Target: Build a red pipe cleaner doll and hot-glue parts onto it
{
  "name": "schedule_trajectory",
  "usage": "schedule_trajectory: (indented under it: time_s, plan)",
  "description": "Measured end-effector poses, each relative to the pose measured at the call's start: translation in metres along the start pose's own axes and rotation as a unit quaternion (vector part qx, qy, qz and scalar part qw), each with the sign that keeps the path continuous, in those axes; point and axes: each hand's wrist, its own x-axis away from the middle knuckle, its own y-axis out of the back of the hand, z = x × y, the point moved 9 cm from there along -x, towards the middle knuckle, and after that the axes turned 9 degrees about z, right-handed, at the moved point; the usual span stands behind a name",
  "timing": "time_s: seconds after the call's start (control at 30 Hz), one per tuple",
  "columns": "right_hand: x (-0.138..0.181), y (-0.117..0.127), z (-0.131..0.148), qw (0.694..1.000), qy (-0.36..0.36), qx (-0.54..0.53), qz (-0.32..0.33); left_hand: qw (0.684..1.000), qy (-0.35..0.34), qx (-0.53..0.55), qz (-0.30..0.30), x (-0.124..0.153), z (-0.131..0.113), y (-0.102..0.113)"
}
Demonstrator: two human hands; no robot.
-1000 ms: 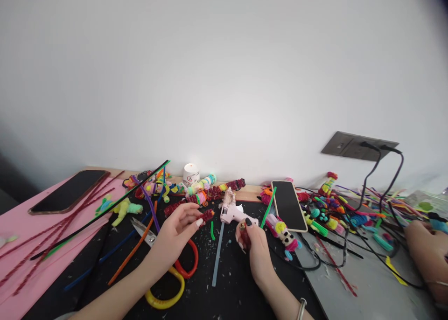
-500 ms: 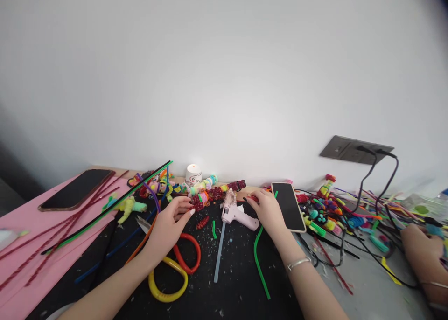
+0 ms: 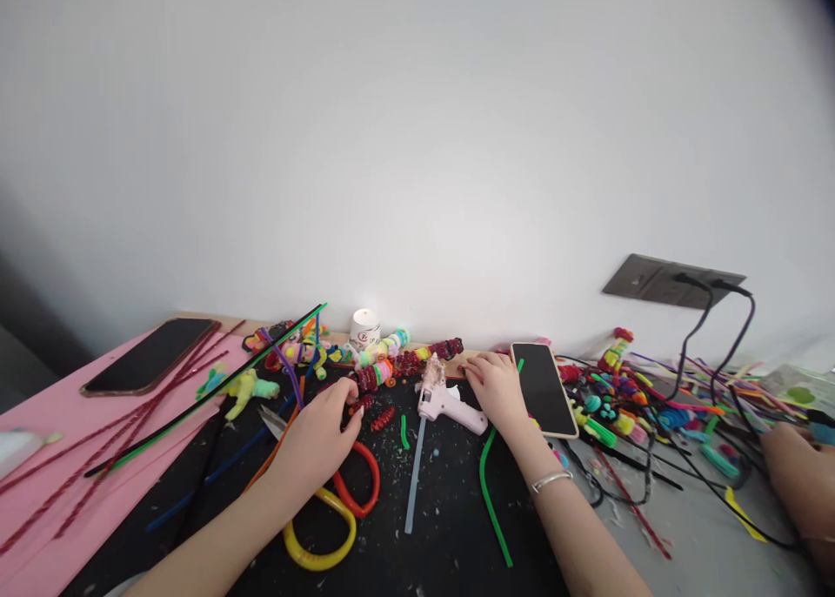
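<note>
My left hand (image 3: 323, 436) is closed, thumb and fingers about a small dark red coiled pipe cleaner (image 3: 362, 404). A similar dark red coil (image 3: 383, 419) lies just right of it. Scissors (image 3: 319, 527) with a red and a yellow handle lie partly under my left wrist. Between my hands is a pale pink glue gun (image 3: 450, 403), its glue stick (image 3: 415, 475) pointing towards me. My right hand (image 3: 499, 391) rests beside a phone in a cream case (image 3: 546, 392), fingers bent down at the wooden edge. Whatever its fingertips hold is hidden.
Coiled pipe-cleaner figures (image 3: 384, 369) and a paper cup (image 3: 364, 327) stand along the wall. Left, a dark phone (image 3: 153, 356) and long red pipe cleaners (image 3: 140, 410) lie on pink board. Another person's hand (image 3: 796, 466) is far right, near black cables (image 3: 684, 345).
My left hand has drawn slightly down from the striped coils, and a small dark red coil now shows at its fingertips. My right fingers have turned down; the red bit seen there is hidden.
</note>
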Motion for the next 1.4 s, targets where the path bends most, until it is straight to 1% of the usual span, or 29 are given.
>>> schedule_trajectory:
  time_s: [0.07, 0.13, 0.2, 0.3, 0.37, 0.43, 0.5, 0.67, 0.77, 0.87, 0.93, 1.03, 1.13, 1.27, 1.33, 1.4]
  plan:
    - [0.005, 0.008, 0.004, 0.999, 0.005, -0.023, -0.033, 1.000, -0.004, -0.016, 0.007, 0.001, -0.004, 0.001]
    - [0.011, 0.017, 0.008, 0.997, 0.009, -0.049, -0.065, 1.000, -0.021, -0.016, -0.004, 0.002, -0.009, 0.004]
    - [0.016, 0.020, 0.009, 0.996, 0.000, -0.060, -0.069, 0.998, -0.054, -0.004, -0.012, 0.003, -0.016, 0.006]
    - [0.019, 0.017, 0.006, 0.996, -0.024, -0.079, -0.042, 0.994, -0.105, 0.018, 0.010, 0.005, -0.025, 0.002]
    - [0.021, 0.016, 0.007, 0.994, -0.020, -0.102, -0.029, 0.992, -0.121, 0.025, 0.032, 0.005, -0.028, -0.004]
    - [0.024, 0.017, 0.013, 0.993, -0.006, -0.115, -0.021, 0.991, -0.123, 0.024, 0.041, 0.005, -0.027, -0.008]
    - [0.029, 0.016, 0.020, 0.994, -0.003, -0.105, -0.001, 0.992, -0.120, 0.017, 0.044, 0.004, -0.026, -0.011]
    - [0.049, 0.002, 0.032, 0.994, -0.053, -0.051, 0.075, 0.990, -0.126, 0.002, 0.057, 0.003, -0.026, -0.016]
    - [0.056, -0.010, 0.037, 0.994, -0.062, -0.028, 0.091, 0.990, -0.131, 0.011, 0.058, 0.004, -0.029, -0.015]
    - [0.057, -0.018, 0.038, 0.993, -0.078, -0.020, 0.090, 0.989, -0.133, 0.034, 0.051, 0.004, -0.029, -0.011]
    - [0.056, -0.021, 0.037, 0.992, -0.086, -0.033, 0.086, 0.991, -0.128, 0.038, 0.019, 0.003, -0.025, -0.002]
    - [0.054, -0.020, 0.036, 0.992, -0.089, -0.059, 0.074, 0.992, -0.110, 0.007, -0.059, -0.001, -0.012, 0.016]
    - [0.055, -0.017, 0.034, 0.992, -0.088, -0.076, 0.057, 0.993, -0.068, -0.052, -0.082, -0.009, 0.006, 0.022]
    - [0.055, -0.012, 0.034, 0.991, -0.079, -0.100, 0.030, 0.994, 0.007, -0.101, -0.028, -0.018, 0.026, 0.013]
    - [0.055, -0.008, 0.035, 0.992, -0.066, -0.109, 0.012, 0.993, 0.025, -0.118, -0.002, -0.020, 0.028, 0.009]
    - [0.055, -0.002, 0.037, 0.992, -0.051, -0.113, -0.009, 0.991, 0.025, -0.130, 0.009, -0.020, 0.026, 0.008]
